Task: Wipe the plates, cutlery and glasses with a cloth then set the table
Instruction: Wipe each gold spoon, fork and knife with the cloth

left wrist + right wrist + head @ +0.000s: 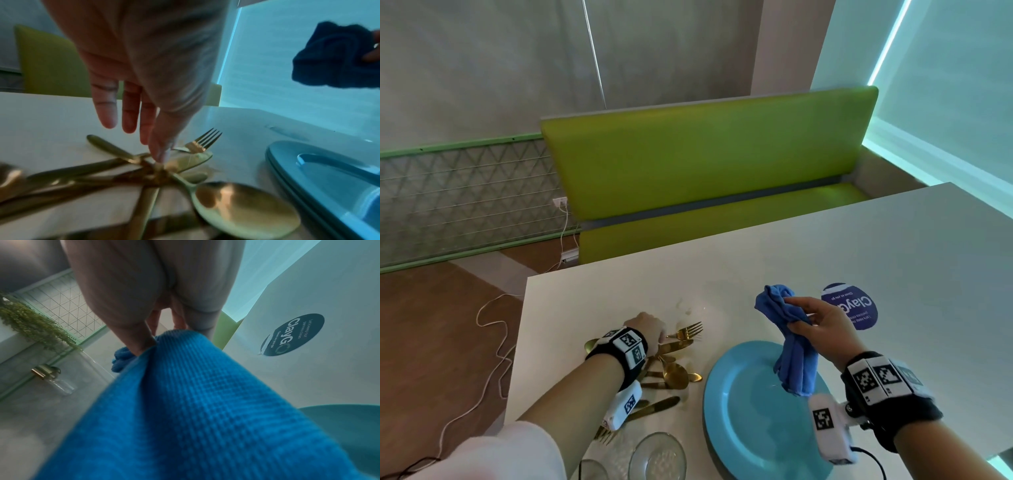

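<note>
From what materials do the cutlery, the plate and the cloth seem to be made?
Cutlery: likely metal with a gold, fairly shiny finish; the spoon bowl shows soft reflections.
Plate: light blue, smooth and glossy, perhaps glazed ceramic or plastic; the look leaves it open.
Cloth: blue fabric with a fine waffle-like weave, probably microfibre; it hangs in soft folds.

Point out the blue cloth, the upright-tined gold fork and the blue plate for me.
blue cloth (796, 359), head view, on the hanging folds below the right hand (822, 322).
gold fork (202, 140), left wrist view, on the tines.
blue plate (743, 404), head view, on the bare left part of its face.
</note>
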`<state>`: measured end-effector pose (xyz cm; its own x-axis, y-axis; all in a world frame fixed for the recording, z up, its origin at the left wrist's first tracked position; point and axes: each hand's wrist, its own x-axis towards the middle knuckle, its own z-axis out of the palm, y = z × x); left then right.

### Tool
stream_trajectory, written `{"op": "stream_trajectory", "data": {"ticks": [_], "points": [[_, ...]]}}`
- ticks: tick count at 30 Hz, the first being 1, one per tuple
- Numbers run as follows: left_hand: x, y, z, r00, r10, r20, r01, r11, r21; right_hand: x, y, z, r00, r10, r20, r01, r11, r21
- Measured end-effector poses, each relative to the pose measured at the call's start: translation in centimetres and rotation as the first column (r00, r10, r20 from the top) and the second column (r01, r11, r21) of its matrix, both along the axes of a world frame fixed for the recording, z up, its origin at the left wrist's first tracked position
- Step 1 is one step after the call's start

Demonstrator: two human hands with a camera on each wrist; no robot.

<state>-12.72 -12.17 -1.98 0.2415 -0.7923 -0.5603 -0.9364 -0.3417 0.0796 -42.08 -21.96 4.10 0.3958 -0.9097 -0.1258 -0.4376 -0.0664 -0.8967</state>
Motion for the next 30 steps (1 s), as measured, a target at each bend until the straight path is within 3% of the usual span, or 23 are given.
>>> {"op": "stream_trajectory", "data": {"ticks": [10,13,16,18,21,23,26,30], "points": [[0.9,1.0,-1.9,0.996,-0.092,0.007,0.092,0.987,-0.134,0.3,0.7,0.7,1.0,-0.004,0.001,0.004,1.0,0.022],[0.9,1.0,-1.8,0.998,-0.064,-0.008,0.062,0.986,-0.157,0.1,1.0,0.5,1.0,-0.028,0.001,0.028,0.999,0.033],[0.7,1.3,-1.3,0.996,-0.068,0.06,0.076,0.988,-0.135,0.1,1.3,0.2,0.999,-0.04,0.007,0.039,0.998,0.041],[0.4,1.3,-0.8,0.996,-0.085,0.015,0.086,0.983,-0.162,0.3,1.6,0.2,0.999,-0.042,0.029,0.04,0.997,0.062],[0.2,1.0,1.0,0.991,0.013,-0.13,-0.042,0.973,-0.226,1.4,2.2,0.5,0.995,-0.037,0.089,0.027,0.994,0.11],[0.4,0.4,2.6,0.936,0.15,-0.318,-0.251,0.919,-0.303,2.5,2.6,0.7,0.99,-0.051,0.133,0.033,0.991,0.131],[0.1,0.0,5.1,0.744,0.254,-0.617,-0.531,0.786,-0.316,4.7,2.9,1.2,0.976,-0.09,0.198,0.058,0.985,0.163],[-1.8,0.2,7.8,0.493,0.277,-0.825,-0.692,0.7,-0.178,8.0,2.7,2.6,0.911,-0.235,0.34,0.175,0.965,0.196]]}}
